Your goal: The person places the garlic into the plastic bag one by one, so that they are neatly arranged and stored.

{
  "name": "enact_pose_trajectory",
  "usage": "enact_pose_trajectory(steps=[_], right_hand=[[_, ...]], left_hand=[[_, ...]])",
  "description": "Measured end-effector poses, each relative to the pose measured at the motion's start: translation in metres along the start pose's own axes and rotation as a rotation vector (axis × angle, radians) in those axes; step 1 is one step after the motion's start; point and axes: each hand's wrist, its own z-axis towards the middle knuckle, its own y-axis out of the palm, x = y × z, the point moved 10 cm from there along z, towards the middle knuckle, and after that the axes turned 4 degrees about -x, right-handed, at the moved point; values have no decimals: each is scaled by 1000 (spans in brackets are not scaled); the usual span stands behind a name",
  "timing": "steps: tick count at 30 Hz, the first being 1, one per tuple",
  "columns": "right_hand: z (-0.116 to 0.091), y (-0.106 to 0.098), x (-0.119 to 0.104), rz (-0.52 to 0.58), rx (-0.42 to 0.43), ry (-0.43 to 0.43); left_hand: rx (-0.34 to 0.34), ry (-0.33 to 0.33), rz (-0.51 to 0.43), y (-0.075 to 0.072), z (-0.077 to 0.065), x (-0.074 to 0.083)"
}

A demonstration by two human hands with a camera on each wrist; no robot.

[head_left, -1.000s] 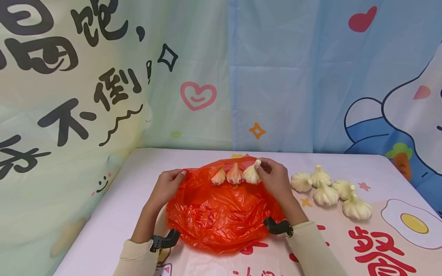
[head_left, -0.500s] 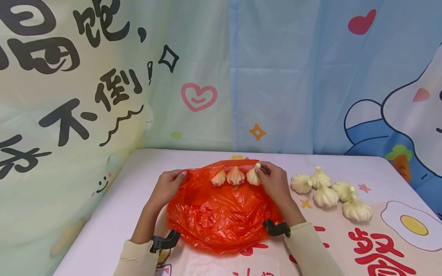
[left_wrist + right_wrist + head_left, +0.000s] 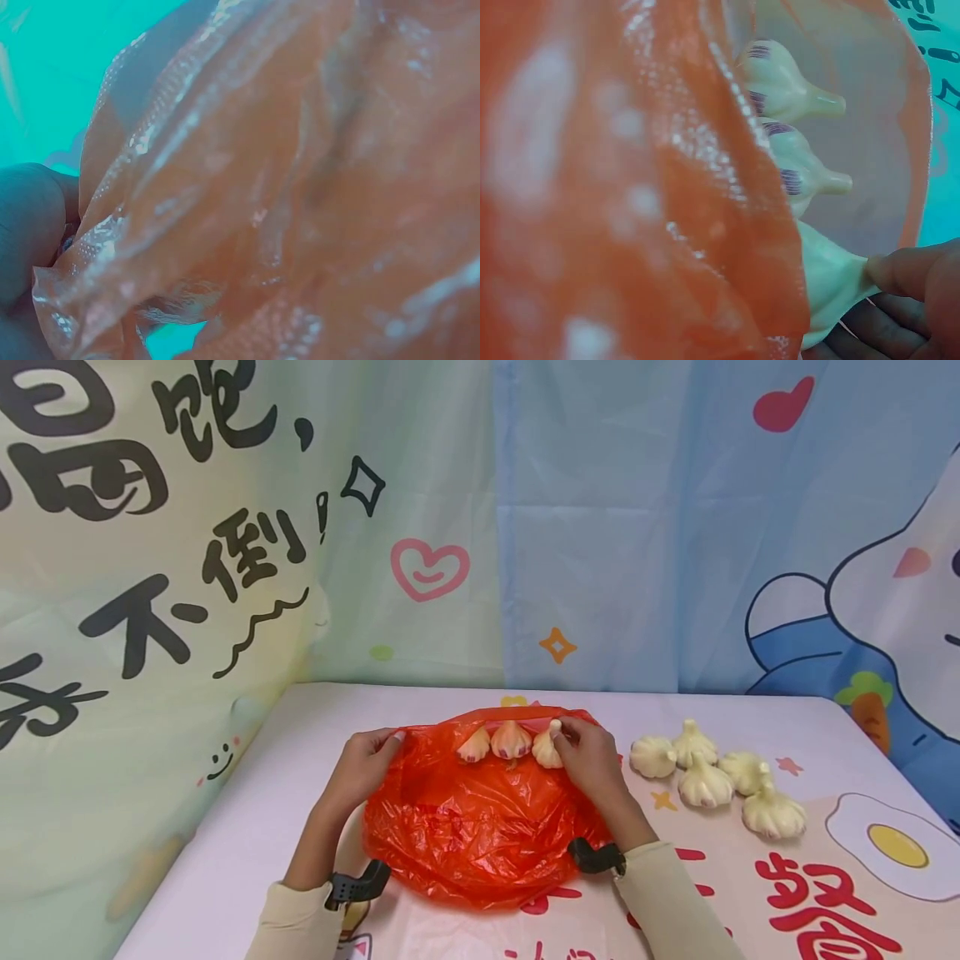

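A red plastic bag (image 3: 465, 827) lies with its mouth toward the back of the table. On its left edge, my left hand (image 3: 366, 767) pinches the film between thumb and fingers. My right hand (image 3: 594, 758) pinches a garlic bulb (image 3: 546, 750) by its stem at the right side of the mouth. Two more garlic bulbs, one at the left (image 3: 474, 746) and one in the middle (image 3: 511, 740), sit in a row inside the mouth. The right wrist view shows the held bulb's stem (image 3: 866, 271) under the thumb, its lower part hidden by the bag.
Several garlic bulbs (image 3: 707, 782) stand grouped on the table to the right of the bag. The printed cloth (image 3: 825, 877) covers the tabletop. Behind the table's far edge hangs a patterned curtain (image 3: 592, 568).
My right hand has shifted slightly left and down, lowering the held garlic bulb level with the two others in the bag's mouth. My left hand keeps its place.
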Motion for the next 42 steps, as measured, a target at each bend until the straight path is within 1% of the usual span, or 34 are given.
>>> enact_pose_trajectory(steps=[5,7,9,11,13,16,20,25,31,35,38,42], right_hand=[[1,2,10,20,-45,83],[1,4,13,14,-65,96],[2,6,14,0,-78,90],[2,7,13,-22,-73,69],[3,6,11,-36,-58,45],[4,3,9,-43,-27,32],[5,1,8,-41,-12,52],[3,-3,5,-36,5,53],[1,-6,-2,-41,4,21],[0,-13,-11,-33,32,-35],[-1,-20,-17,-22,56,-61],[-4,-25,-19,-10,55,-56]], left_hand=[[1,0,-4,1,2,-1],[-5,-9,-13,2,2,-2],[-8,-18,-15,3,2,-3],[1,-16,2,3,2,-3],[11,-10,22,1,2,-1],[19,2,45,0,2,0],[9,-4,29,1,2,0],[4,-4,17,1,1,0],[3,5,17,2,1,0],[1,3,16,1,2,1],[2,2,16,1,2,1],[2,-5,14,0,2,1]])
